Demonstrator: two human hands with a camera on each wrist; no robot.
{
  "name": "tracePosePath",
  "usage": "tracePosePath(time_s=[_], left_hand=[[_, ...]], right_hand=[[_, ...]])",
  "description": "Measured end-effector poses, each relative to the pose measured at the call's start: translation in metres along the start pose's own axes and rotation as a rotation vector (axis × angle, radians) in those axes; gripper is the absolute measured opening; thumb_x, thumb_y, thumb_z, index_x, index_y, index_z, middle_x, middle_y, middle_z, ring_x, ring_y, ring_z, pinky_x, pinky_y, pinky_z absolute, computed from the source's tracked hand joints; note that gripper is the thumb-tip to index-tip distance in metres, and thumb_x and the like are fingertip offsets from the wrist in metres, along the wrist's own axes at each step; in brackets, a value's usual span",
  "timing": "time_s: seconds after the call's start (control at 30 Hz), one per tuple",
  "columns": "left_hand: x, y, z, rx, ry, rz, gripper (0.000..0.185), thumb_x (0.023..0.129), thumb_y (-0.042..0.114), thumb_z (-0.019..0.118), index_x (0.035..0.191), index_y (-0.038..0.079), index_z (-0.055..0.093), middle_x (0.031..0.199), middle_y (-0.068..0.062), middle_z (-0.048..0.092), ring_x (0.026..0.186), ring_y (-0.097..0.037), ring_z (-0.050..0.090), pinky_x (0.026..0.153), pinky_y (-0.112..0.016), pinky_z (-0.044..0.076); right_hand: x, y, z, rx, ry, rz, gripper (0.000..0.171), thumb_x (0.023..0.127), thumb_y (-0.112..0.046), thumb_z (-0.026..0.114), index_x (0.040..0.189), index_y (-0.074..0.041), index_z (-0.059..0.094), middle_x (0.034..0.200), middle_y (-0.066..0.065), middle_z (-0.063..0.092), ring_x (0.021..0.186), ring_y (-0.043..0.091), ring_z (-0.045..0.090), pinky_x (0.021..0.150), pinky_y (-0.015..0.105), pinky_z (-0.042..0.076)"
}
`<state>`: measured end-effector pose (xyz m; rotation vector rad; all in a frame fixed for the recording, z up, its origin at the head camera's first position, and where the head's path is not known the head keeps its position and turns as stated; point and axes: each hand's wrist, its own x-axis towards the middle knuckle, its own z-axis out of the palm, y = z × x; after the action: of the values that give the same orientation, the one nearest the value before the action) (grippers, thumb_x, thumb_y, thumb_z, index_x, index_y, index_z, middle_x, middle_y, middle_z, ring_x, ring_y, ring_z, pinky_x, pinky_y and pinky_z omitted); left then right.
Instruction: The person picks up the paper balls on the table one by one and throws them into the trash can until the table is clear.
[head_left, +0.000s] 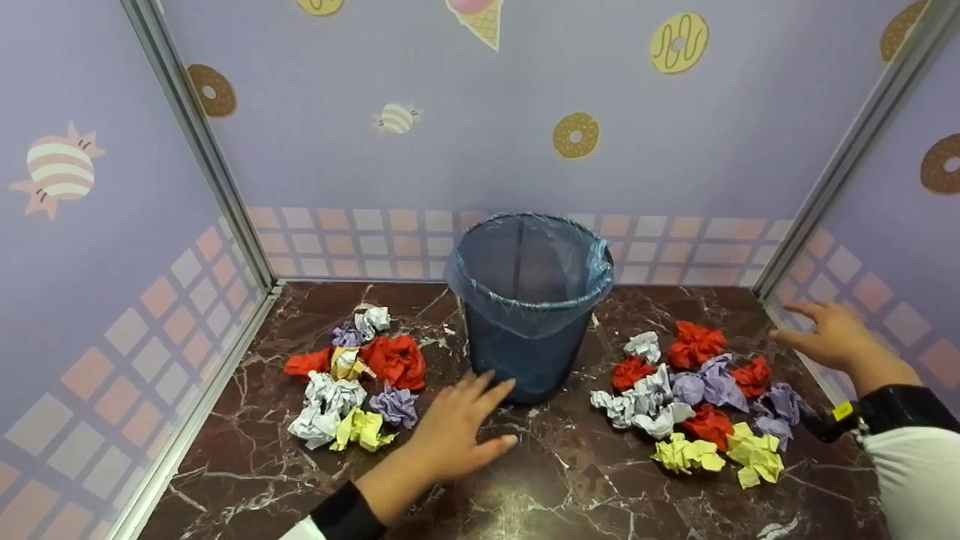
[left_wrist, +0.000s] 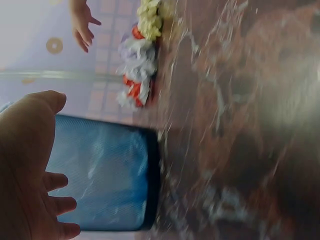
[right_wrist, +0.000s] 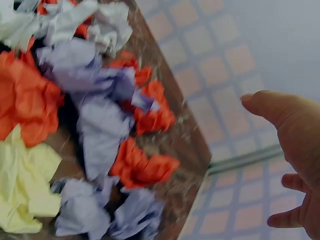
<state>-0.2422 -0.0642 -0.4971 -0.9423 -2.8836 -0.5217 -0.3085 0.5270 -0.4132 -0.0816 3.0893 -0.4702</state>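
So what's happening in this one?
A person stands over a dark marble counter with a bin lined with a blue bag in the middle. Crumpled paper balls lie in two heaps, one to the left of the bin and one to the right. The left hand is open, its fingers near the bin's base. The right hand hovers open beside the right heap. Neither hand holds any paper.
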Motion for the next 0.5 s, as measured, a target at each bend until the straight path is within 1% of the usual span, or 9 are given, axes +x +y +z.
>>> tracePosePath(time_s=[0.1,0.17,0.23,0.3,0.37,0.43,0.5], left_hand=[[0.002,0.006,0.013,-0.007,0.0,0.037,0.081,0.095,0.069,0.051,0.164,0.034,0.026,0.168,-0.012,0.033,0.151,-0.043,0.038,0.118,-0.065,0.035],[0.003,0.009,0.021,-0.021,0.001,0.055,0.081,0.094,0.068,0.055,0.163,0.035,0.028,0.166,-0.012,0.037,0.149,-0.042,0.041,0.117,-0.065,0.038],[0.004,0.011,0.027,-0.037,-0.004,0.062,0.08,0.094,0.067,0.057,0.163,0.037,0.028,0.166,-0.01,0.038,0.149,-0.04,0.042,0.116,-0.064,0.039],[0.004,0.012,0.033,-0.059,-0.007,0.056,0.08,0.094,0.066,0.058,0.162,0.038,0.029,0.165,-0.009,0.039,0.149,-0.038,0.042,0.116,-0.064,0.039],[0.005,0.013,0.037,-0.071,-0.006,0.05,0.079,0.094,0.067,0.057,0.162,0.038,0.03,0.165,-0.008,0.04,0.148,-0.038,0.043,0.116,-0.063,0.04],[0.005,0.014,0.04,-0.08,-0.002,0.046,0.079,0.093,0.067,0.057,0.162,0.038,0.031,0.164,-0.008,0.041,0.148,-0.038,0.044,0.115,-0.064,0.04],[0.005,0.015,0.043,-0.085,0.003,0.043,0.079,0.093,0.067,0.058,0.162,0.038,0.031,0.164,-0.008,0.041,0.147,-0.038,0.044,0.114,-0.064,0.041]], right_hand=[[-0.005,0.015,0.014,0.024,-0.022,0.005,0.079,0.098,-0.046,0.064,0.147,0.012,0.041,0.144,0.051,0.035,0.123,0.071,0.041,0.099,0.08,0.037],[-0.01,0.022,0.023,0.043,-0.047,0.021,0.083,0.095,-0.048,0.068,0.145,0.013,0.043,0.141,0.051,0.041,0.117,0.068,0.049,0.094,0.077,0.044],[-0.015,0.028,0.032,0.063,-0.081,0.044,0.085,0.093,-0.049,0.07,0.143,0.015,0.044,0.139,0.051,0.042,0.114,0.066,0.052,0.091,0.074,0.048],[-0.019,0.032,0.042,0.106,-0.12,0.069,0.087,0.092,-0.047,0.072,0.142,0.017,0.042,0.137,0.051,0.043,0.11,0.06,0.057,0.09,0.068,0.052],[-0.023,0.035,0.053,0.177,-0.144,0.094,0.083,0.092,-0.04,0.073,0.139,0.021,0.041,0.133,0.05,0.047,0.107,0.054,0.061,0.088,0.061,0.056],[-0.026,0.038,0.062,0.22,-0.158,0.104,0.079,0.092,-0.033,0.073,0.136,0.024,0.041,0.13,0.049,0.05,0.106,0.051,0.062,0.087,0.056,0.058],[-0.029,0.04,0.07,0.246,-0.153,0.111,0.075,0.091,-0.027,0.074,0.132,0.027,0.042,0.126,0.048,0.053,0.106,0.052,0.062,0.089,0.055,0.058]])
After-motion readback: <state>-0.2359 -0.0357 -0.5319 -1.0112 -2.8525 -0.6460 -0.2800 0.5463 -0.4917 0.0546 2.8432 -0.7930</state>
